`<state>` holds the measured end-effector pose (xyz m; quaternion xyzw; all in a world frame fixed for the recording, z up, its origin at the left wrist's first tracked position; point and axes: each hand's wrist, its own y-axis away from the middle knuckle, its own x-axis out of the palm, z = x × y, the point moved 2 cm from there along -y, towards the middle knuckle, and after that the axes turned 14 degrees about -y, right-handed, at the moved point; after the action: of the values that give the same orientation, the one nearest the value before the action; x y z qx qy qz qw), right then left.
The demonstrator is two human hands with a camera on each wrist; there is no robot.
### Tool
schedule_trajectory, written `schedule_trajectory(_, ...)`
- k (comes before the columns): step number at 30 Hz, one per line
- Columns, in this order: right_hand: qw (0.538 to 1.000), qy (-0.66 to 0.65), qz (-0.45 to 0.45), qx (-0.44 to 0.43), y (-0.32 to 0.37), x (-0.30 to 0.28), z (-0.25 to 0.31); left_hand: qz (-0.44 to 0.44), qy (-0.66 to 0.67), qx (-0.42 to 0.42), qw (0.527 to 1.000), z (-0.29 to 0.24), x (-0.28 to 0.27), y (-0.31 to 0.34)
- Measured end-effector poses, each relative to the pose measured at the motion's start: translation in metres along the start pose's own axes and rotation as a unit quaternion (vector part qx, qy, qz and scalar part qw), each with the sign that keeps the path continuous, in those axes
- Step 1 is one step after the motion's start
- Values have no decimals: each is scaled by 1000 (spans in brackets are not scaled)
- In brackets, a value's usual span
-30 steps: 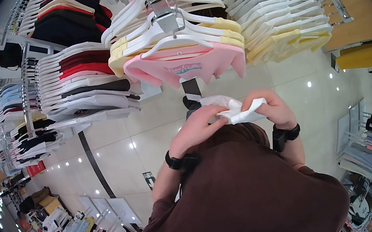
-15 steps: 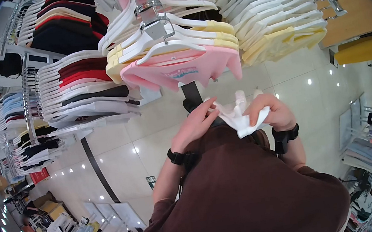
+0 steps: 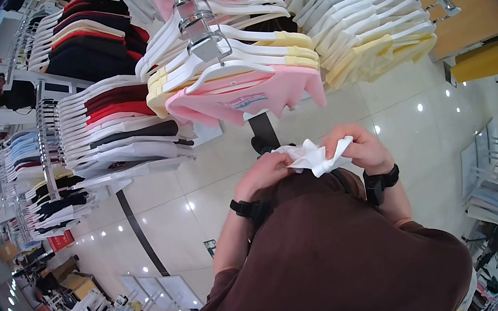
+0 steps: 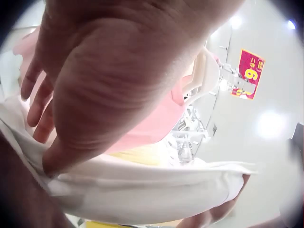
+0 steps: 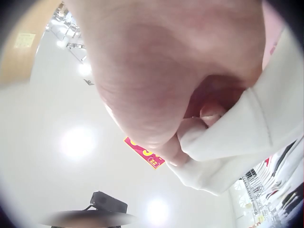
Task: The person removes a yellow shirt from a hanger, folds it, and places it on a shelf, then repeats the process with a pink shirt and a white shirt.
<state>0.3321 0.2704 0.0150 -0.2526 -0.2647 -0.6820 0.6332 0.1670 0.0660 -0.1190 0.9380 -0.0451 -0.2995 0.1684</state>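
A white cloth [image 3: 311, 157] is stretched between both hands in front of the brown shirt. The right hand [image 3: 361, 148] pinches its right end; in the right wrist view the thumb and fingers are curled round a fold of the white cloth [image 5: 237, 135]. At the other end is the left hand [image 3: 264, 173], and in the left wrist view its thumb presses on the white cloth [image 4: 142, 190] with the fingers on the far side. The left hand [image 4: 109, 85] hides part of the cloth there.
Ahead hangs a pink top [image 3: 247, 96] on a white hanger, with yellow tops behind it. Racks of dark and red clothes [image 3: 87, 51] stand left, pale ones [image 3: 362, 14] right. Tiled floor [image 3: 160, 198] lies below, and folded clothes [image 3: 497, 204] are at the far right.
The left hand, with fingers extended half a second ago, now has them bent at the cloth's edge. The cloth has gone from hanging down to bunched and raised between the hands.
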Motion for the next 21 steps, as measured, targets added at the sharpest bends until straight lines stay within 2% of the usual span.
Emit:
schedule_trajectory(2,1000,-12,9,-3,-2,2,1,28,78,-76,994,1,0,-1)
schedule_trajectory(5,1000,-23,12,-9,-3,3,2,30,124,-108,986,10,1,-1)
schedule_trajectory(8,1000,-1,7,-31,0,-2,4,2,87,-102,991,36,1,4)
schedule_trajectory(12,995,-34,-50,-74,6,-13,6,17,83,-138,987,33,-22,19)
schedule_trajectory(14,992,-53,-76,-89,6,-20,7,-36,219,-169,960,33,-26,26)
schedule_trajectory(18,976,-119,-153,-102,-2,-25,11,-22,312,-172,934,28,-43,42)
schedule_trajectory(19,967,-136,-189,-101,-4,-26,12,-14,331,-136,934,35,-40,44)
schedule_trajectory(20,967,-135,-189,-101,-6,-25,13,-6,350,-99,932,40,-37,46)
schedule_trajectory(21,961,-131,-219,-105,-8,-25,13,-6,350,-99,931,41,-35,49)
